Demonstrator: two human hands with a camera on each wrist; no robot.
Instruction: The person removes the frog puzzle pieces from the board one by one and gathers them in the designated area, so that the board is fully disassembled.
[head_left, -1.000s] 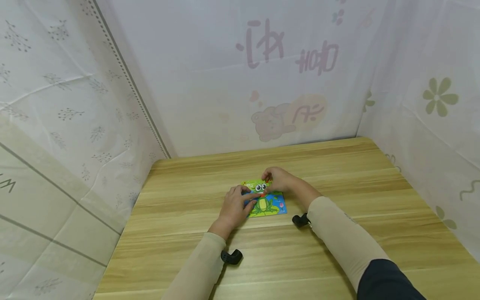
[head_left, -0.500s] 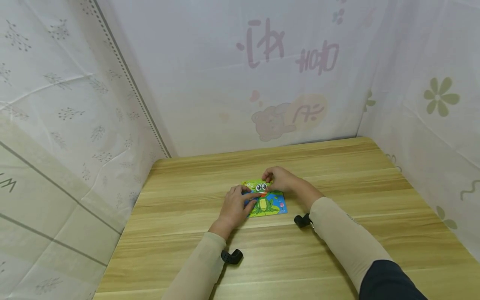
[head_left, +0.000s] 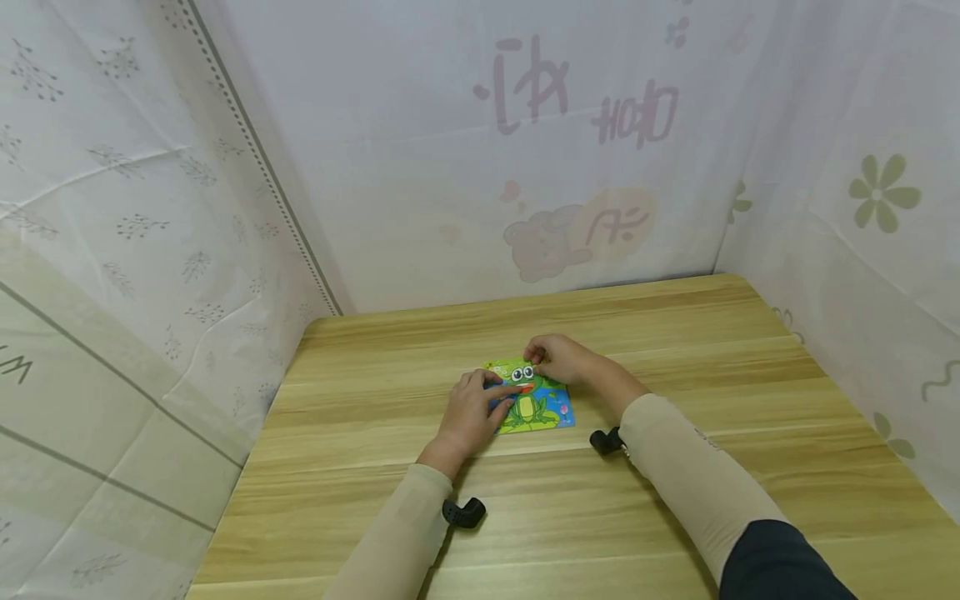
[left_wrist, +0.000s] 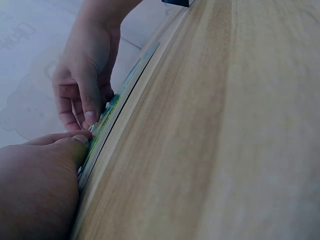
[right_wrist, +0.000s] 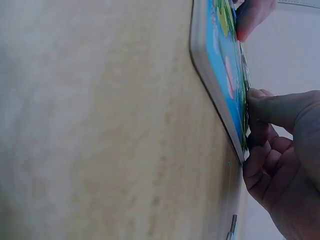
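A flat, thick-edged frog picture board [head_left: 557, 408], puzzle-like, lies on the wooden table between both hands. It shows a green frog with big eyes and a red mouth on blue and green. From the left, my left hand [head_left: 468, 408] rests over the board, index finger stretched across to the frog's mouth and thumb lower down. At the upper right corner is my right hand [head_left: 558, 358], with curled fingers at the edge and the thumb on the face beside the frog's eye. In the right wrist view, the right thumb [right_wrist: 275, 107] meets the board's surface.
The wood-grain table [head_left: 360, 517] reaches back to a printed white cloth [head_left: 420, 167], with more cloth at both sides. Black wrist cameras [head_left: 465, 514] stick out from the beige sleeves, close above the tabletop.
My right thumb has slid a little upward on the board, from near the frog's mouth to beside its eye, uncovering more of the mouth. My left hand stays in place.
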